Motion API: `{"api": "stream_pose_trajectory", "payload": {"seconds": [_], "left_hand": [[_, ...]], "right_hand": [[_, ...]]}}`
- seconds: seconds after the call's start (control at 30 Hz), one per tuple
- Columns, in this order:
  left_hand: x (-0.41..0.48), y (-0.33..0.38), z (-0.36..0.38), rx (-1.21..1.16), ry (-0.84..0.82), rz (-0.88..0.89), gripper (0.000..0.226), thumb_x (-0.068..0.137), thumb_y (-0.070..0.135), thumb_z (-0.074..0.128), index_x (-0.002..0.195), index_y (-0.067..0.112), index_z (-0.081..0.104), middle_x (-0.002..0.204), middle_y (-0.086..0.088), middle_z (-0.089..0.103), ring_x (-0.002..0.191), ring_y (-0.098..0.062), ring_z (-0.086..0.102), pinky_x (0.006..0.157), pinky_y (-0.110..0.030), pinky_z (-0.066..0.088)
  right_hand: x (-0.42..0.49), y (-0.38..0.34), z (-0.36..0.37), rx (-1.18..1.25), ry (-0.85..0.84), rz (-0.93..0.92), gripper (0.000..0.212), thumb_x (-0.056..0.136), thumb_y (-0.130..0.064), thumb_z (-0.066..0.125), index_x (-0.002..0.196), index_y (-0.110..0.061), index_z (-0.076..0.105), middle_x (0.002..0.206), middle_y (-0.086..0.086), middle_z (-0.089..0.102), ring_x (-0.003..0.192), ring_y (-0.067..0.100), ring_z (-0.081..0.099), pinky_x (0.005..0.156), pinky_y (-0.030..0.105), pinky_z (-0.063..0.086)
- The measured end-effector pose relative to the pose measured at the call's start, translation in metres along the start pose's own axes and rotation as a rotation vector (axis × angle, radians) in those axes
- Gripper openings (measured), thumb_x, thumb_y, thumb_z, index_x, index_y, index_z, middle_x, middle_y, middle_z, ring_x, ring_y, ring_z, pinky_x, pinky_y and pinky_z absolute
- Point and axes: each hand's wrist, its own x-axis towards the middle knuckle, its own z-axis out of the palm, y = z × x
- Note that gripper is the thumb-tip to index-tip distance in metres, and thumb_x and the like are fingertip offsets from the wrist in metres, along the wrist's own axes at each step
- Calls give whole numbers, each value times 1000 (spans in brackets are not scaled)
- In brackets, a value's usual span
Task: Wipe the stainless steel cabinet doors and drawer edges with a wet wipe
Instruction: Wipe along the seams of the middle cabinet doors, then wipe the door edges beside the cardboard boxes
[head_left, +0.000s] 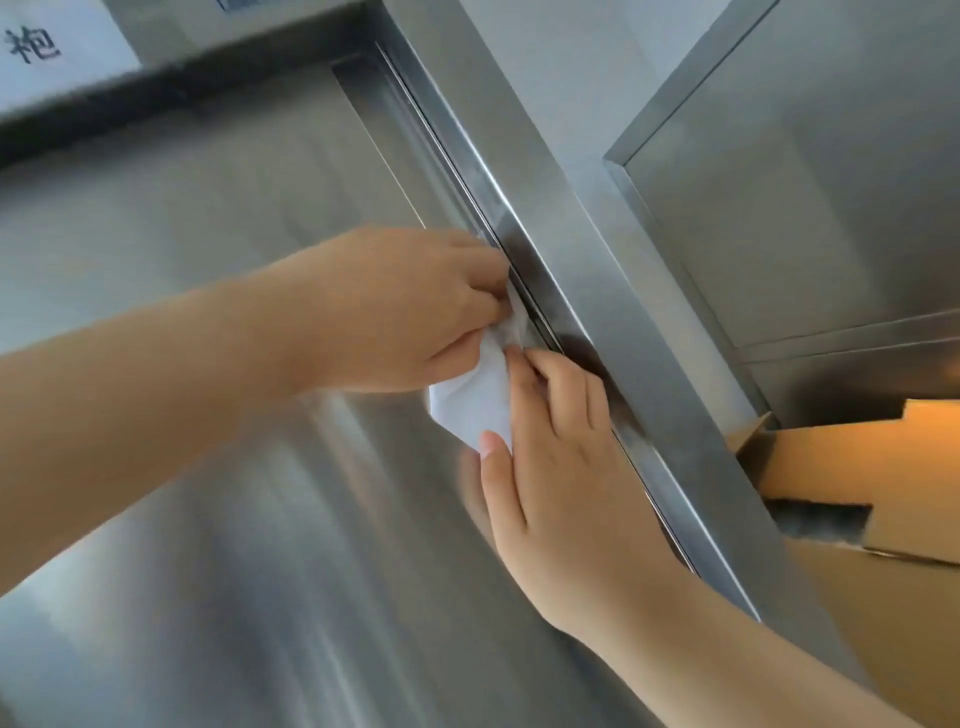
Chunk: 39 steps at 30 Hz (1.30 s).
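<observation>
a brushed stainless steel cabinet door (208, 493) fills the left side, its right edge meeting a steel upright (597, 234). a second door (810, 208) lies beyond the upright, with a cardboard box (857, 467) at the lower right. the left hand (395, 306) pinches a white wet wipe (470, 400) against the first door's right edge, at the seam. the right hand (561, 467), fingers curled, grips the wipe's lower part.
</observation>
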Motion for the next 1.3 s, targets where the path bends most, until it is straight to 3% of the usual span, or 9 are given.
{"api": "stream_pose_trajectory", "payload": {"seconds": [0.1,0.23,0.37,0.57,0.73,0.83,1.0,1.2,1.3], "left_hand": [[-1,52,19,-58,-5,105,65,88,34,11,106,10,68,106,-5,59,103,-25,54,73,-40,53],[3,134,49,-2,-6,238,59,90,32,15,95,17,72,93,2,59,89,-19,57,72,-30,51],[6,223,76,17,-64,421,12,73,32,60,68,27,69,80,5,58,75,-16,54,71,-26,45],[18,355,113,-55,-206,429,30,88,26,45,107,11,63,113,-10,51,105,-27,47,103,-45,35],[16,420,128,-78,-268,465,37,94,25,37,114,4,60,121,-15,48,114,-31,46,101,-47,38],[14,436,133,-75,-274,476,39,95,26,37,113,4,62,122,-17,50,116,-33,46,100,-44,42],[14,429,138,-228,-251,465,23,87,19,46,96,16,68,103,-6,51,98,-25,47,85,-35,47],[13,403,124,-309,-250,355,11,70,18,62,66,25,69,80,6,56,80,-18,50,69,-26,45],[8,386,113,-278,-196,298,24,66,8,49,55,23,63,67,6,51,71,-16,49,64,-25,42]], "right_hand": [[-55,24,4,-3,-23,37,55,89,-29,29,135,-2,40,131,8,38,113,24,42,95,32,43],[-142,60,11,21,-110,123,56,89,-25,32,141,-3,34,138,7,32,120,23,41,99,33,42],[-228,89,16,15,-244,262,59,90,-24,32,144,-3,28,145,8,28,133,23,34,106,36,38],[-324,121,13,-30,-440,447,57,89,-15,43,143,2,31,147,13,29,134,26,37,107,32,36],[-373,141,8,-130,-603,508,49,94,-18,43,140,-2,37,148,11,30,134,22,37,108,26,35],[-382,148,6,-157,-663,511,48,98,-24,32,144,-11,31,151,4,24,136,14,32,107,17,29],[-376,150,3,-73,-515,586,37,94,-7,41,130,-11,48,134,3,45,119,17,49,88,8,36],[-362,146,2,-74,-269,521,37,83,3,63,119,-5,57,112,6,61,104,15,57,87,21,47],[-357,144,2,-60,-213,526,32,85,-5,63,116,-5,59,108,5,62,98,19,61,77,28,55]]}}
